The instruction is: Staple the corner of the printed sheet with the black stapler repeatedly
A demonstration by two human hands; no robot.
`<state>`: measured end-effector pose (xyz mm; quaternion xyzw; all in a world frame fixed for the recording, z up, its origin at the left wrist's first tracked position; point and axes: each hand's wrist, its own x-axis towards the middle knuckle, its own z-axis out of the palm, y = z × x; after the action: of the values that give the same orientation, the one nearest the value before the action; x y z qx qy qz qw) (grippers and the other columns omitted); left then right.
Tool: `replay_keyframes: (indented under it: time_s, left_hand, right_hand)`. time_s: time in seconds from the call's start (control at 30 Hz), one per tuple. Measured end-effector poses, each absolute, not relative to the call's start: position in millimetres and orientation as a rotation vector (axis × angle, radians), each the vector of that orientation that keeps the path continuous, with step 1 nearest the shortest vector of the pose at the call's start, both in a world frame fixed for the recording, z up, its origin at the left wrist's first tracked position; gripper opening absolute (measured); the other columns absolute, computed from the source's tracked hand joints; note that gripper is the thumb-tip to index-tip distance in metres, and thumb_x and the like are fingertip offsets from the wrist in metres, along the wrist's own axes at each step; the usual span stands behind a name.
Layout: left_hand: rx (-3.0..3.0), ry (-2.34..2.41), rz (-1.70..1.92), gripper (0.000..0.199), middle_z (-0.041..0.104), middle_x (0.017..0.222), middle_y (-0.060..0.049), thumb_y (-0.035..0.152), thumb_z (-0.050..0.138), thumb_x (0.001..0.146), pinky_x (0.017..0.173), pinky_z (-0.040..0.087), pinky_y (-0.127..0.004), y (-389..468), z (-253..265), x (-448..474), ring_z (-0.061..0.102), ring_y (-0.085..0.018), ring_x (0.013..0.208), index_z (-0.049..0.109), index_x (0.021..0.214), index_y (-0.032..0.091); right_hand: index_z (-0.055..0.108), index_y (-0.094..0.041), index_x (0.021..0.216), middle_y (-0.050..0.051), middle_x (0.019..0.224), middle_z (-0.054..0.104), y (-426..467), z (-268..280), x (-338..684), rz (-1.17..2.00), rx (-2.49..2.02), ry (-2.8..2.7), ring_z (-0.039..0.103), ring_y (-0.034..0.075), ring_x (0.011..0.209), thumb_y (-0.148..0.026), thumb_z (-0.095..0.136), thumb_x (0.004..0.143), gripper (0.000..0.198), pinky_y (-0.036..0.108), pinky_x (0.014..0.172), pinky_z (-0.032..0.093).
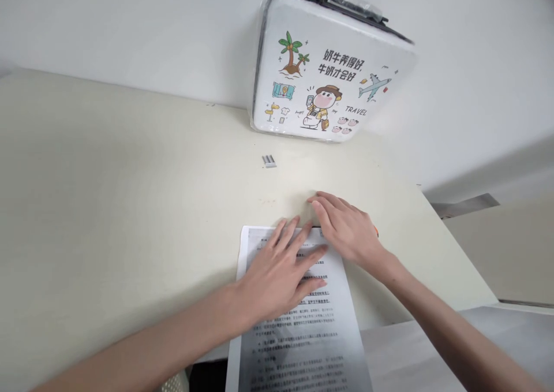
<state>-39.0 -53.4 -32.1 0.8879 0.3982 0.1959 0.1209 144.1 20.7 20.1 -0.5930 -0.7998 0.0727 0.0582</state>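
The paper lies beneath the left grip, fingers spread apart; its long axis runs from the 2 grips toward the person. The right grip, nearer the far-right corner, curls; clamping cannot be told.

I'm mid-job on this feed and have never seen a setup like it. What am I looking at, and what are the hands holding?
There is no machine here: these are a person's bare hands, seen by a camera worn on that person's head, looking forward and down. The left hand lies spread on a printed sheet of paper, whose near part reaches past the edge of the table. The right hand curves over the sheet's top right corner; an orange bit shows beside it, but what that belongs to is hidden. Farther back are small silver strips, probably staples, and an upright white cartoon-print case.
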Motion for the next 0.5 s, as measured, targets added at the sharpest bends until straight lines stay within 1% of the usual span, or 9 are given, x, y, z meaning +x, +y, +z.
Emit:
replay_keyframes:
  time_s: [0.1,0.2,0.27,0.33,0.4,0.47,0.5]
  left_hand:
    - [2.588,1.172,0.583,0.058,0.036,0.172,-0.01,0.062,0.043,0.108,0.132,0.018,-0.06,-54,-32,-39,0.022,-0.038,0.163,0.052,0.154,0.028]
    - [2.581,1.179,0.589,0.055,0.039,0.171,-0.008,0.063,0.044,0.108,0.132,0.019,-0.06,-54,-31,-40,0.022,-0.037,0.163,0.057,0.149,0.028]
    - [2.58,1.181,0.579,0.054,0.04,0.17,-0.009,0.063,0.043,0.108,0.132,0.02,-0.061,-54,-31,-41,0.021,-0.037,0.163,0.061,0.144,0.027]
    - [2.583,1.177,0.567,0.053,0.04,0.17,-0.009,0.063,0.043,0.108,0.131,0.021,-0.061,-54,-31,-42,0.021,-0.037,0.163,0.062,0.142,0.027]
    - [2.589,1.173,0.559,0.053,0.04,0.17,-0.01,0.062,0.042,0.108,0.132,0.021,-0.061,-53,-30,-43,0.021,-0.037,0.163,0.06,0.145,0.028]
    - [2.597,1.164,0.566,0.054,0.038,0.171,-0.009,0.062,0.042,0.109,0.132,0.021,-0.061,-53,-29,-43,0.022,-0.036,0.163,0.056,0.151,0.03]
    - [2.602,1.161,0.577,0.055,0.037,0.171,-0.009,0.061,0.043,0.109,0.132,0.021,-0.061,-52,-29,-43,0.022,-0.036,0.163,0.054,0.152,0.03]
  right_hand:
    - [0.068,-0.028,0.133,0.007,0.149,0.065,19,14,141,0.07,-1.76,-2.469,0.064,0.03,0.131,-0.038,0.023,0.112,0.05,0.047,0.098,0.054]
    - [0.063,-0.023,0.141,0.012,0.151,0.063,18,6,137,-0.134,-1.716,-2.52,0.064,0.031,0.13,-0.031,0.027,0.111,0.048,0.046,0.097,0.053]
    - [0.06,-0.021,0.146,0.014,0.153,0.061,18,3,133,-0.209,-1.706,-2.537,0.063,0.032,0.13,-0.028,0.029,0.11,0.047,0.046,0.098,0.052]
    - [0.059,-0.02,0.147,0.015,0.153,0.061,19,3,131,-0.208,-1.706,-2.543,0.063,0.032,0.129,-0.027,0.03,0.11,0.048,0.045,0.097,0.052]
    - [0.061,-0.022,0.145,0.014,0.151,0.062,20,6,131,-0.163,-1.693,-2.539,0.064,0.031,0.128,-0.029,0.03,0.111,0.047,0.043,0.096,0.052]
    - [0.065,-0.024,0.137,0.011,0.146,0.067,20,12,135,-0.061,-1.675,-2.485,0.067,0.029,0.123,-0.033,0.028,0.112,0.046,0.04,0.094,0.051]
    - [0.068,-0.025,0.131,0.009,0.139,0.071,19,14,139,0.015,-1.673,-2.431,0.069,0.027,0.118,-0.036,0.027,0.113,0.047,0.038,0.091,0.051]
